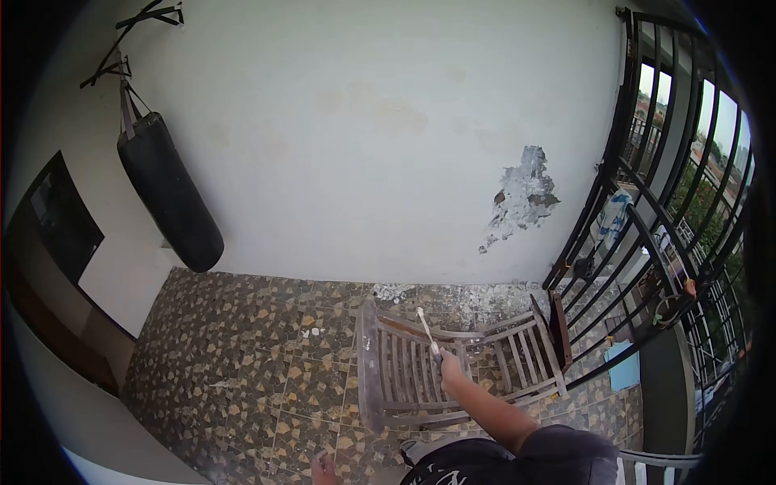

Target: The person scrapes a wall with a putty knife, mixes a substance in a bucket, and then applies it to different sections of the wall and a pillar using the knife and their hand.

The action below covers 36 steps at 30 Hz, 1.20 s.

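My right hand [453, 375] is closed around the handle of a slim, pale tool with a white tip [426, 325], which points away from me toward the wall. What kind of tool it is, I cannot tell. Below the hand and tool lies a weathered wooden slatted chair [369, 368], stretched across the tiled floor. My left hand [323, 467] shows only in part at the bottom edge, low over the tiles, its fingers apart with nothing in them.
Paint has peeled from a patch [525, 194] of the white wall [347, 162], and white flakes [485, 301] lie below it. A black punching bag [171, 194] hangs at left. Black railings [598, 202] run along the right, near a light blue sheet [623, 366].
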Each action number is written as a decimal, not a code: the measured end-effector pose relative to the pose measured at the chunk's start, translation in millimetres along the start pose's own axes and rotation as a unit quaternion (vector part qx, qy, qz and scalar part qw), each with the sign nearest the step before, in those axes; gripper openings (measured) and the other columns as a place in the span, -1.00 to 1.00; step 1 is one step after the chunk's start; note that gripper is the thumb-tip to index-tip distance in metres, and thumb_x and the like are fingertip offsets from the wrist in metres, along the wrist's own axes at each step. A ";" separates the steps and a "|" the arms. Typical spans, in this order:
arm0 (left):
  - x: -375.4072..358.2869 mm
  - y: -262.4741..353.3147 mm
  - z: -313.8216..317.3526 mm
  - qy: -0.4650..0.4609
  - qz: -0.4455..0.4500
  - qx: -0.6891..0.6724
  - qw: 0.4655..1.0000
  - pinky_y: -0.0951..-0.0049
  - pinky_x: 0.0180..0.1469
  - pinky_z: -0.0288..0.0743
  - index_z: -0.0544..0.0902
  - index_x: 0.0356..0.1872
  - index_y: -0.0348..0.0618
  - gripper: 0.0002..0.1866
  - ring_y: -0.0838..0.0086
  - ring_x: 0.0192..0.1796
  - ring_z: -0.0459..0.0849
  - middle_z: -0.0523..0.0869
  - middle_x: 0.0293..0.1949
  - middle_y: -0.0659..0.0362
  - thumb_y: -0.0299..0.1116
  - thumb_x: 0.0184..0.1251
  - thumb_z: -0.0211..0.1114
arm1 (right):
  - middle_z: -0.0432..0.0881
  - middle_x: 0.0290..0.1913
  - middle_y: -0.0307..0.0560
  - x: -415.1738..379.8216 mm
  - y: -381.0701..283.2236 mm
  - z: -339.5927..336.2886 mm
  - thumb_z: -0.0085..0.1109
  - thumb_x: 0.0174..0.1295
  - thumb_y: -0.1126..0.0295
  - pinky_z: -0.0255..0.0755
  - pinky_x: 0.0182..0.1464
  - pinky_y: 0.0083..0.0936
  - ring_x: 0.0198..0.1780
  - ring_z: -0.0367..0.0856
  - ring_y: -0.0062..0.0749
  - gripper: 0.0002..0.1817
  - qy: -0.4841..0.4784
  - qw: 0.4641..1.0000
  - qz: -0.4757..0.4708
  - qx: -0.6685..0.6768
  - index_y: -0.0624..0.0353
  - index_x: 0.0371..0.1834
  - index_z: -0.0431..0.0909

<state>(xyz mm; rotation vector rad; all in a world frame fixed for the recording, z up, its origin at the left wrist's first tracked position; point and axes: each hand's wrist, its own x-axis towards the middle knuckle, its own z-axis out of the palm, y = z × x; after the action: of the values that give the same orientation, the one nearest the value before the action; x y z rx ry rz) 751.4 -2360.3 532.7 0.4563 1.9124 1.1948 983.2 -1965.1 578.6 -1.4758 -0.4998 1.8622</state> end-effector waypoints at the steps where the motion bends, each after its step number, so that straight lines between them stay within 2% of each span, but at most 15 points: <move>1: 10.3 10.0 -13.9 0.020 -0.010 -0.017 1.000 0.13 0.44 0.14 0.26 0.46 -0.10 -0.34 0.12 0.49 0.12 0.19 0.48 -0.03 0.03 0.45 0.05 | 0.43 -0.59 -0.35 -1.2 3.8 20.7 -0.10 0.47 0.06 0.13 -0.56 -0.47 -0.62 0.28 -0.55 -0.64 -0.011 1.000 0.002 -0.018 -0.04 -0.42 0.55; 4: 46.1 37.3 -52.1 0.071 -0.022 -0.031 0.997 0.16 0.38 0.19 0.30 0.40 -0.12 -0.38 0.15 0.41 0.18 0.24 0.40 -0.01 0.00 0.45 0.06 | 0.39 -0.60 -0.41 -10.5 5.9 85.5 -0.22 0.48 -0.09 0.04 -0.64 -0.56 -0.62 0.25 -0.60 -0.55 -0.050 0.997 -0.021 -0.047 -0.09 -0.42 0.49; 10: 140.9 78.4 -145.7 0.107 -0.018 -0.041 0.993 0.23 0.25 0.27 0.37 0.29 -0.16 -0.47 0.22 0.24 0.30 0.34 0.25 0.02 -0.06 0.43 0.08 | 0.37 -0.61 -0.41 -1.0 52.1 155.1 -0.30 0.47 -0.22 0.03 -0.63 -0.57 -0.66 0.23 -0.60 -0.43 -0.049 0.997 -0.013 0.060 -0.04 -0.45 0.44; 13: 199.8 111.5 -195.4 0.101 -0.003 -0.035 0.994 0.26 0.18 0.31 0.41 0.23 -0.18 -0.51 0.26 0.15 0.36 0.40 0.17 0.03 -0.09 0.43 0.09 | 0.35 -0.61 -0.39 8.4 85.2 179.2 -0.30 0.43 -0.29 0.03 -0.62 -0.57 -0.67 0.22 -0.61 -0.41 0.026 0.992 -0.044 0.117 -0.05 -0.46 0.38; 14: 218.4 125.2 -211.8 0.101 0.001 -0.033 0.994 0.28 0.16 0.32 0.42 0.21 -0.19 -0.53 0.27 0.12 0.38 0.41 0.14 0.04 -0.10 0.43 0.09 | 0.33 -0.61 -0.37 12.1 96.4 188.3 -0.28 0.39 -0.35 0.02 -0.61 -0.58 -0.67 0.22 -0.61 -0.40 0.094 0.987 -0.035 0.122 -0.07 -0.45 0.33; 18: 295.9 178.2 -264.3 0.102 0.027 -0.029 0.994 0.32 0.07 0.38 0.47 0.13 -0.21 -0.58 0.32 0.01 0.46 0.48 0.04 0.06 -0.14 0.42 0.11 | 0.32 -0.61 -0.36 -3.6 103.0 218.4 -0.25 0.35 -0.39 0.02 -0.60 -0.58 -0.67 0.20 -0.60 -0.39 0.134 0.969 -0.047 0.200 -0.05 -0.42 0.32; 22: 370.6 229.6 -281.4 0.092 0.044 -0.024 0.995 0.36 -0.01 0.43 0.52 0.06 -0.24 -0.63 0.36 -0.11 0.54 0.55 -0.06 0.08 -0.18 0.41 0.12 | 0.30 -0.61 -0.36 -13.5 112.0 225.9 -0.19 0.35 -0.37 0.03 -0.60 -0.56 -0.67 0.20 -0.60 -0.39 0.170 0.962 -0.067 0.201 -0.01 -0.42 0.33; 26: 435.9 292.2 -247.1 0.047 0.046 0.005 0.998 0.41 -0.10 0.48 0.57 -0.02 -0.27 -0.67 0.41 -0.22 0.62 0.62 -0.17 0.10 -0.22 0.40 0.13 | 0.31 -0.59 -0.33 -12.4 119.4 227.9 -0.18 0.38 -0.31 0.05 -0.59 -0.55 -0.66 0.20 -0.57 -0.42 0.271 0.937 -0.141 0.172 0.00 -0.41 0.34; 27: 454.5 303.0 -229.9 0.018 0.065 0.027 0.997 0.42 -0.12 0.50 0.59 -0.04 -0.27 -0.68 0.42 -0.25 0.64 0.64 -0.19 0.10 -0.23 0.40 0.14 | 0.31 -0.59 -0.32 -7.7 122.4 226.8 -0.18 0.39 -0.29 0.07 -0.59 -0.55 -0.65 0.21 -0.56 -0.44 0.305 0.926 -0.157 0.158 0.00 -0.41 0.34; 28: 491.3 297.2 -210.2 -0.035 0.142 0.069 0.987 0.40 -0.09 0.51 0.58 -0.01 -0.27 -0.68 0.42 -0.21 0.65 0.64 -0.17 0.10 -0.22 0.41 0.14 | 0.31 -0.58 -0.32 -1.4 126.5 224.1 -0.18 0.40 -0.27 0.08 -0.58 -0.54 -0.64 0.22 -0.56 -0.45 0.340 0.913 -0.173 0.144 0.00 -0.41 0.34; 29: 526.0 293.6 -190.0 -0.084 0.221 0.101 0.966 0.39 -0.05 0.52 0.57 0.01 -0.26 -0.67 0.41 -0.17 0.65 0.63 -0.16 0.09 -0.21 0.42 0.15 | 0.32 -0.54 -0.28 7.8 130.7 219.6 -0.16 0.44 -0.18 0.13 -0.51 -0.51 -0.57 0.23 -0.53 -0.48 0.373 0.897 -0.198 0.129 0.06 -0.41 0.36; 31: 520.6 332.0 -117.7 -0.123 0.282 0.184 0.934 0.35 0.05 0.52 0.55 0.08 -0.26 -0.65 0.37 -0.07 0.66 0.62 -0.10 0.05 -0.24 0.42 0.15 | 0.33 -0.47 -0.21 35.2 136.7 212.7 -0.13 0.50 0.00 0.22 -0.36 -0.44 -0.45 0.26 -0.46 -0.53 0.435 0.861 -0.246 0.097 0.18 -0.41 0.40; 32: 510.3 357.9 -86.1 -0.206 0.303 0.213 0.906 0.34 0.08 0.51 0.55 0.11 -0.26 -0.65 0.35 -0.01 0.65 0.61 -0.05 0.05 -0.26 0.43 0.14 | 0.33 -0.48 -0.19 45.8 133.7 214.0 -0.14 0.52 0.07 0.21 -0.30 -0.42 -0.43 0.23 -0.43 -0.52 0.471 0.840 -0.265 0.052 0.26 -0.44 0.39; 35: 507.5 415.3 -22.7 -0.426 0.358 0.319 0.767 0.33 0.19 0.49 0.53 0.20 -0.22 -0.63 0.34 0.14 0.62 0.61 0.09 0.03 -0.31 0.44 0.15 | 0.33 -0.47 -0.19 103.4 118.1 214.5 -0.13 0.52 0.03 0.21 -0.31 -0.42 -0.42 0.23 -0.47 -0.49 0.494 0.820 -0.269 0.107 0.25 -0.46 0.39; 36: 525.4 424.6 -9.4 -0.445 0.331 0.309 0.773 0.34 0.19 0.48 0.53 0.20 -0.23 -0.63 0.35 0.13 0.62 0.61 0.10 0.03 -0.32 0.44 0.15 | 0.34 -0.46 -0.24 119.0 105.9 218.2 -0.07 0.51 0.05 0.21 -0.31 -0.42 -0.41 0.23 -0.48 -0.54 0.502 0.817 -0.261 0.112 0.22 -0.43 0.40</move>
<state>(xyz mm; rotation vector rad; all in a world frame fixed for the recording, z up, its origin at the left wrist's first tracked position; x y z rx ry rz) 380.4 -1812.0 667.8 1.8080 1.2202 0.4635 732.5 -1925.1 486.2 -1.6852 -0.1157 0.5283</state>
